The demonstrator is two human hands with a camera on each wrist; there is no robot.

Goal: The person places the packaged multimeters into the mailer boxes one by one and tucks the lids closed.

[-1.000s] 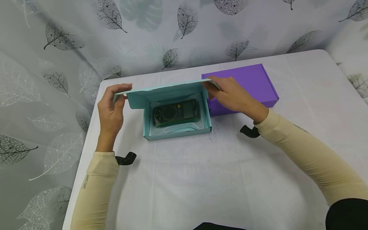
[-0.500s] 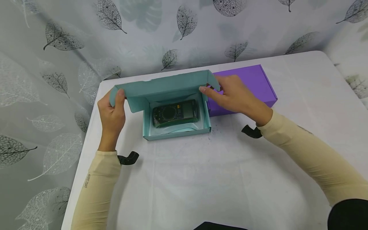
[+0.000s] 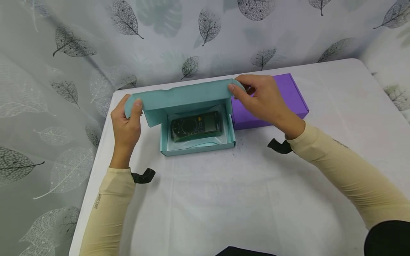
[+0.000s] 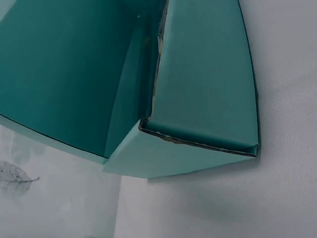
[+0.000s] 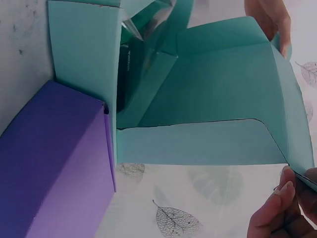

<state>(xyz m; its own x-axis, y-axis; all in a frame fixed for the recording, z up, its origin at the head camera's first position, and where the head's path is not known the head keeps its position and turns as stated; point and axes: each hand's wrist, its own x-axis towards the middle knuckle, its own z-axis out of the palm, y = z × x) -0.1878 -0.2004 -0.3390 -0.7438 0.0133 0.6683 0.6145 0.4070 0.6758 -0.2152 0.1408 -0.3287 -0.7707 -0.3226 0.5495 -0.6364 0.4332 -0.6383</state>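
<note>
A teal cardboard box (image 3: 198, 150) stands on the table with its hinged lid (image 3: 187, 95) raised and the lid's front flap facing the head camera. Inside lies a dark multimeter (image 3: 196, 125) in clear plastic wrapping. At the lid's left corner my left hand (image 3: 125, 128) pinches the flap, thumb in front. My right hand (image 3: 263, 97) pinches the right corner of the same lid between thumb and fingers. The right wrist view shows fingertips (image 5: 285, 191) at that corner, and the other hand at the far end. No hand appears in the left wrist view, only the box's side (image 4: 208, 74).
A closed purple box (image 3: 289, 94) lies right behind the teal box, close against its right side. Both sit on a white-covered table (image 3: 217, 199). A leaf-patterned curtain (image 3: 160, 46) hangs behind and to the left.
The lid's front flap has swung from pointing away to facing the head camera. Both hands have shifted their hold on its corners, with thumbs now in front.
</note>
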